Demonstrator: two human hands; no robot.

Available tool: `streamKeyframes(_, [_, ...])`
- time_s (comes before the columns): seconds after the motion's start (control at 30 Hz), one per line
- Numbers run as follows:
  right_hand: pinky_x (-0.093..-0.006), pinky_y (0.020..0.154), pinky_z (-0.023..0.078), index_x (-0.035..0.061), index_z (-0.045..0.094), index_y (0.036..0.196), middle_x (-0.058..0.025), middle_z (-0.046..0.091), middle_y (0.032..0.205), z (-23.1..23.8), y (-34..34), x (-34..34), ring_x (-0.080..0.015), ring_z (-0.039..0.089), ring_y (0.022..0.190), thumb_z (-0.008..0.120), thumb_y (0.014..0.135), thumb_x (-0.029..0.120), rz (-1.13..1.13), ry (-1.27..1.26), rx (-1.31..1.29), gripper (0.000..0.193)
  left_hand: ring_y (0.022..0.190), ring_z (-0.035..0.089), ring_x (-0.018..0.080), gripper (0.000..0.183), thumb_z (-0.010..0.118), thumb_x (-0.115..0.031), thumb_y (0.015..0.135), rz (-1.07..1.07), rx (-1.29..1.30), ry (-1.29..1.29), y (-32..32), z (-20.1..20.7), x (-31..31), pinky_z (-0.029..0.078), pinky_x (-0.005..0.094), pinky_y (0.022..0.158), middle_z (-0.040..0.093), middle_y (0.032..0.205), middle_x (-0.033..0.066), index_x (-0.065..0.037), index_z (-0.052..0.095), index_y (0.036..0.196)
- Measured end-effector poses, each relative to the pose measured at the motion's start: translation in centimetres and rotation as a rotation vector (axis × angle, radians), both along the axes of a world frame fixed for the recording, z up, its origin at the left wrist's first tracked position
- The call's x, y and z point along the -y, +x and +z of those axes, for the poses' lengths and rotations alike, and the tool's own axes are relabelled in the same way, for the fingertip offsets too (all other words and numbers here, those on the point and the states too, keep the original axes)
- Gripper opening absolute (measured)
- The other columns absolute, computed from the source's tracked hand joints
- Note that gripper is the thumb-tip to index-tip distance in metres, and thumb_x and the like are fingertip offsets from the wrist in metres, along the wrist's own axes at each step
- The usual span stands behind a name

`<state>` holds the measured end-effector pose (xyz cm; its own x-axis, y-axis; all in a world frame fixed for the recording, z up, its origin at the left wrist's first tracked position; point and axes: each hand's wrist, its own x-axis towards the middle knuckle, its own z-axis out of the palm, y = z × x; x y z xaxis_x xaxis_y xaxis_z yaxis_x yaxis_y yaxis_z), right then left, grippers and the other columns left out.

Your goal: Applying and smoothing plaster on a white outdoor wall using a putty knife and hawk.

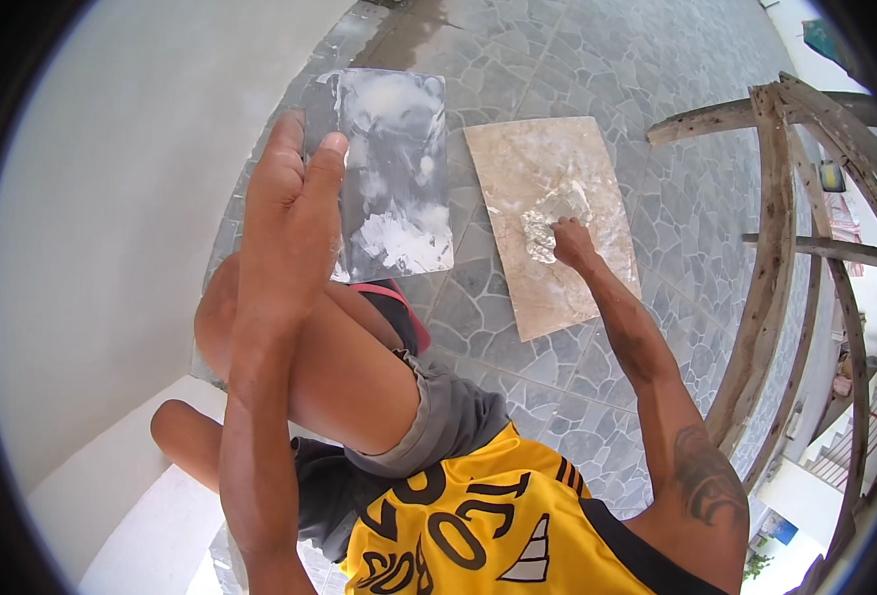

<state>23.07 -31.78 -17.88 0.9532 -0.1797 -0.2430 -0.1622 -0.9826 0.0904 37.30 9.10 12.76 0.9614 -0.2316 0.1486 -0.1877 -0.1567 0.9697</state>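
Left hand is closed on the grey rectangular sheet by its left edge, thumb across the top face, fingers mostly hidden; edge hold probably leaves most of the face free. Sheet is up off the floor, just left of the board, smeared white, thickest at the near end. Right hand is at the white paste, fingers curled in; can't tell if it grips a tool or just paste. Paste sits mid-board on the beige board, which lies flat within right-arm reach, presumably to keep paste off the floor. Surface: grey stone-pattern floor. Room: plain white wall close on the left, rough timber frame on the right, clear of the board.
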Motion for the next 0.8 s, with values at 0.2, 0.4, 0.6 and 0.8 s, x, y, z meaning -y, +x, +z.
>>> streamKeyframes(0.2, [-0.0466,0.076,0.051,0.006,0.069,0.089,-0.0095,0.062,0.101,-0.3,-0.2,0.5,-0.0293,0.059,0.1,0.062,0.074,0.002,-0.075,-0.072,0.137,0.017,0.066,0.047,0.0071,0.065,0.051,-0.029,0.097,0.049,-0.164,0.11,-0.7,2.1,0.2,0.041,0.0197,0.062,0.046,0.067,-0.0014,0.019,0.034,0.138])
streamKeyframes(0.4, [-0.0481,0.078,0.053,0.0018,0.069,0.095,-0.0156,0.062,0.102,0.4,1.1,1.3,-0.0356,0.059,0.102,0.059,0.073,0.001,-0.028,0.108,0.003,0.024,0.061,0.045,0.0044,0.063,0.051,-0.028,0.098,0.068,-0.203,0.127,-1.0,2.6,-0.1,0.038,0.0199,0.054,0.047,0.065,-0.0027,0.018,0.036,0.137])
streamKeyframes(0.6, [-0.0473,0.08,0.053,0.0003,0.069,0.092,-0.0188,0.066,0.099,0.3,0.2,2.3,-0.0388,0.062,0.097,0.059,0.071,0.0,-0.065,0.099,-0.102,0.023,0.067,0.05,0.0068,0.065,0.052,-0.029,0.098,-0.016,-0.194,0.019,-0.6,1.8,-0.2,0.042,0.0203,0.061,0.054,0.074,0.0014,0.018,0.035,0.138])
streamKeyframes(0.8, [-0.0488,0.08,0.053,-0.0014,0.068,0.089,-0.0259,0.066,0.089,0.2,0.4,0.1,-0.0409,0.065,0.091,0.059,0.067,-0.002,-0.089,0.082,-0.016,0.024,0.091,0.056,0.0133,0.067,0.052,-0.031,0.097,0.064,-0.178,0.09,-0.8,2.1,0.0,0.045,0.0215,0.082,0.061,0.098,0.0115,0.018,0.034,0.139])
